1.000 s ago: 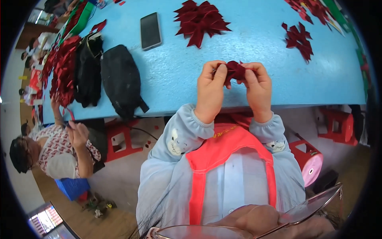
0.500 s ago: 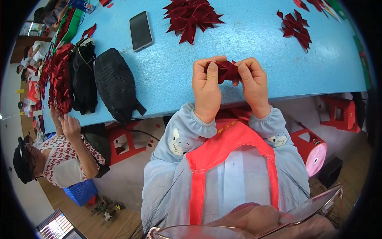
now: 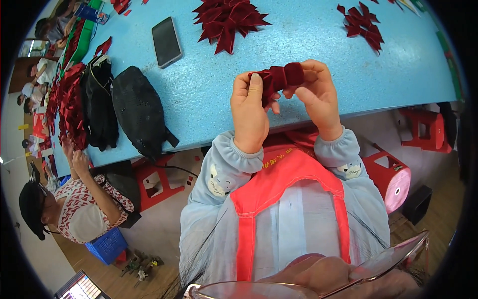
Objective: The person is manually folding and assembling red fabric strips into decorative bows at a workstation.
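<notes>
A dark red velvet bow (image 3: 282, 77) is held above the near edge of the blue table. My left hand (image 3: 248, 115) pinches its left end, thumb on top and fingers beneath. At the bow's right loop, my right hand (image 3: 321, 102) has its thumb spread away from its fingers. Those fingertips reach behind the loop; whether they touch it is hard to tell. Beyond my hands lies a pile of similar red bows (image 3: 230, 21). A smaller group of bows (image 3: 362, 27) rests farther right.
A dark phone (image 3: 167, 42) lies left of the bow pile. Two black bags (image 3: 138, 107) sit on the table's left side, beside heaped red ribbon (image 3: 71, 107). A co-worker (image 3: 82, 202) sits at the left with hands at that heap. Red stools (image 3: 386, 172) stand under the table edge.
My right thumb has lifted off the bow and the right hand has opened. More of the bow's right loop shows. The left hand keeps its pinch. The whole view has shifted slightly.
</notes>
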The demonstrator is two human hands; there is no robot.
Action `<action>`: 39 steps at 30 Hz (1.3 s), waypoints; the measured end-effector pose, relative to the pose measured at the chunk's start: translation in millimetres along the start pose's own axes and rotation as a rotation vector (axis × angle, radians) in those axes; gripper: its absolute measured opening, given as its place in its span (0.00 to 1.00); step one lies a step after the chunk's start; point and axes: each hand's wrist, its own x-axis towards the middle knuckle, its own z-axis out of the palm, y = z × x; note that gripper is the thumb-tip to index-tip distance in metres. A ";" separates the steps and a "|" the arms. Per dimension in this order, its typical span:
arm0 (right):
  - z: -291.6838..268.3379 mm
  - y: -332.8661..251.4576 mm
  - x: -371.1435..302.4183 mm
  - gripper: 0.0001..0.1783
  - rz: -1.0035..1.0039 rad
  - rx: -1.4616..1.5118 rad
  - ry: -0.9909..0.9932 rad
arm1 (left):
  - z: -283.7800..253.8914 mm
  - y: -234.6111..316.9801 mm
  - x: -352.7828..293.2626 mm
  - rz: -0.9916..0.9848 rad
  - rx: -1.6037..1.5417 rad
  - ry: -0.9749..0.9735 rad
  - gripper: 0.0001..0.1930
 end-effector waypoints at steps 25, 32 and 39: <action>-2.4 2.4 -3.6 0.10 -0.016 -0.213 0.047 | 15.5 -1.6 -9.0 -0.164 -0.048 -0.006 0.12; -3.2 2.4 -2.5 0.08 0.042 -0.250 0.199 | 20.7 0.4 -12.8 -0.208 -0.037 -0.025 0.12; -21.6 -2.8 11.5 0.08 0.009 -0.390 0.127 | 14.2 6.9 -3.9 -0.305 0.023 -0.081 0.12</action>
